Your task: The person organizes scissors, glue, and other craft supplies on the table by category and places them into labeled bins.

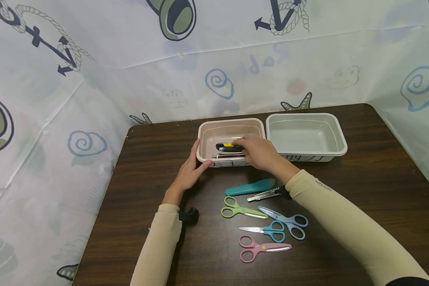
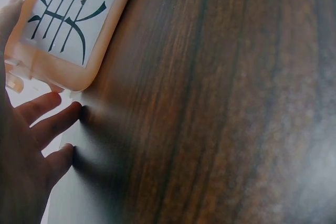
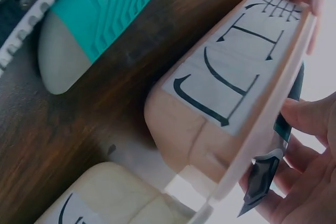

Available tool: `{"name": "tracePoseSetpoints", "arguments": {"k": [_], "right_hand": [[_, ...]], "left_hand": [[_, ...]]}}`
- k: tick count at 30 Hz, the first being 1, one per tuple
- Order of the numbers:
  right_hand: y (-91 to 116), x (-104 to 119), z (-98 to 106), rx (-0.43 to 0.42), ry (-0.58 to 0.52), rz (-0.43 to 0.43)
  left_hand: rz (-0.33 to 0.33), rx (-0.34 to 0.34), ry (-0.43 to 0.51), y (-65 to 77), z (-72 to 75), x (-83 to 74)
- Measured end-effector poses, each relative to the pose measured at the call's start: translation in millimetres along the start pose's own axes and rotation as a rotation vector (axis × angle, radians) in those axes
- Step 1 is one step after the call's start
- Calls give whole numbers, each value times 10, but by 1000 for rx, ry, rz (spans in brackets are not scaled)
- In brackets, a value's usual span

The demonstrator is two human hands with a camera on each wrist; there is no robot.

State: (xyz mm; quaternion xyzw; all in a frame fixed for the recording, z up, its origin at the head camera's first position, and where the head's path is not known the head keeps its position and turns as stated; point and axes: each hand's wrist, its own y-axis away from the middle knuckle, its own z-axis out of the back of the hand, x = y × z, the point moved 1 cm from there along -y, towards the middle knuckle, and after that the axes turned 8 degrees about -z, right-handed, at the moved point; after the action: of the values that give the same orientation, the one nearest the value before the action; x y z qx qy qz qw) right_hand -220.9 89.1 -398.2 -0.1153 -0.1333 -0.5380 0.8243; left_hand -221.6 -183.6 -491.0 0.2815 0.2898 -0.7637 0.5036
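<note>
My right hand (image 1: 259,153) reaches over the front of the pink bin (image 1: 204,133) and pinches a dark utility knife (image 3: 262,174) between thumb and fingers. Its blade points down past the rim in the right wrist view. A black utility knife with yellow (image 1: 228,145) shows by my fingertips in the head view; whether it is gripped too I cannot tell. Below it in the bin lies a silver cutter (image 1: 230,156). My left hand (image 1: 187,172) touches the bin's left front corner, thumb at the front rim and fingers spread along the side.
Right of the pink bin stands a grey-white bin (image 1: 307,153). In front lie a teal cutter (image 1: 250,187), a metal cutter (image 1: 266,194), green scissors (image 1: 243,210), blue scissors (image 1: 286,220), teal-handled scissors (image 1: 271,230) and pink scissors (image 1: 261,248). A patterned curtain borders the table.
</note>
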Motion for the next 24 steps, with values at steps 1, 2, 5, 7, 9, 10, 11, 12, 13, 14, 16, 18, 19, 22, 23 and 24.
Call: {"name": "tracePoseSetpoints", "arguments": {"k": [1,2,5,7,9,10,11,12,13,14,16,18,19,22,23,24], "right_hand": [[-26,2,-13,13,-3,-8],[-51,5,-26,26,-7,-16],[-122,5,-60,57,-6,-41],[-160,3,-76,81,-10,-60],[-193,0,-89,113,-21,-84],[-205,-3,-92,131,-25,-97],[-217,-6,-93,149,-30,-113],[-226,-8,-93,166,-37,-125],[-235,-11,-92,181,-43,-137],[-244,-12,-91,193,-47,-145],[-258,-15,-88,207,-49,-147],[-272,-16,-90,214,-56,-142],[-281,-14,-97,215,-57,-138],[-317,-8,-133,214,-63,-118],[-332,-8,-149,215,-70,-116],[-347,-7,-165,218,-80,-118]], "left_hand": [[2,2,1,1,-2,2],[5,3,1,1,-5,3],[12,2,-3,2,-9,4],[16,-2,-5,4,-8,-2],[16,-3,-6,4,-6,-4],[15,-3,-7,2,-6,-7],[13,-2,-7,0,-6,-9],[12,-1,-6,-3,-6,-10],[10,0,-5,-5,-4,-12],[9,0,-3,-5,-4,-12],[11,-1,-2,-4,-3,-15],[13,1,0,-4,-5,-15],[13,2,1,0,-4,-15],[19,1,0,6,-5,-13],[18,1,0,6,-5,-12],[16,-1,-1,7,-5,-13]]}}
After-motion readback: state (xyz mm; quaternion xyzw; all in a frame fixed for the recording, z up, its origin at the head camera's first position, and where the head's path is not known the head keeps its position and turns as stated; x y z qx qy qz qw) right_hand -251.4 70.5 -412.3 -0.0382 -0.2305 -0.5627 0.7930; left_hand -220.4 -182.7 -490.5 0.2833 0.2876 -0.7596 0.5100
